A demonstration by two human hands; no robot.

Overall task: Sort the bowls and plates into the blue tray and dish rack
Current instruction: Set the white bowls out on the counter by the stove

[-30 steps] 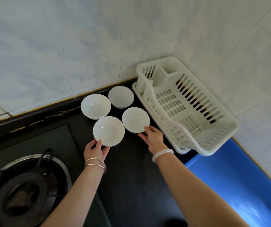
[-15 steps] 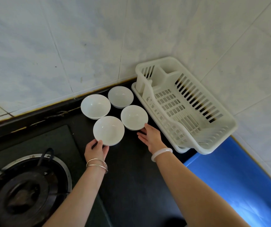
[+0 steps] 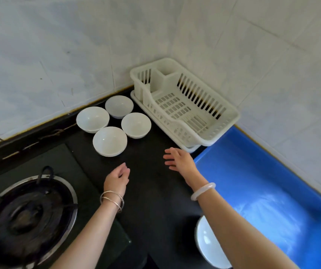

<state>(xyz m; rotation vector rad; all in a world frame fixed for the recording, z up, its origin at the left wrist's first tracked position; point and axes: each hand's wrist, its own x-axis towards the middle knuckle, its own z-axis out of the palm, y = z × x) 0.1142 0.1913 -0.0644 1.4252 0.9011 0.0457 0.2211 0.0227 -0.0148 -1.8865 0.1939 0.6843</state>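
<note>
Several white bowls stand in a tight group on the black counter: a near one [image 3: 109,141], one to its right [image 3: 135,124], one at the back left [image 3: 92,119] and one at the back [image 3: 119,106]. The empty cream dish rack [image 3: 189,136] sits in the wall corner, right of the bowls. The blue tray [image 3: 262,181] lies in front of the rack, along the right wall. My left hand [image 3: 116,179] hovers below the near bowl, fingers loosely curled, holding nothing. My right hand [image 3: 179,160] is spread open beside the rack's near end. A white plate [image 3: 208,245] shows under my right forearm.
A gas burner with a metal ring [image 3: 27,218] fills the lower left. White tiled walls [image 3: 155,35] meet in the corner behind the rack. Bare black counter [image 3: 152,200] lies between my arms.
Both hands have let go of the two near bowls and drawn back toward me. The view has tilted down, bringing the plate at the bottom into sight.
</note>
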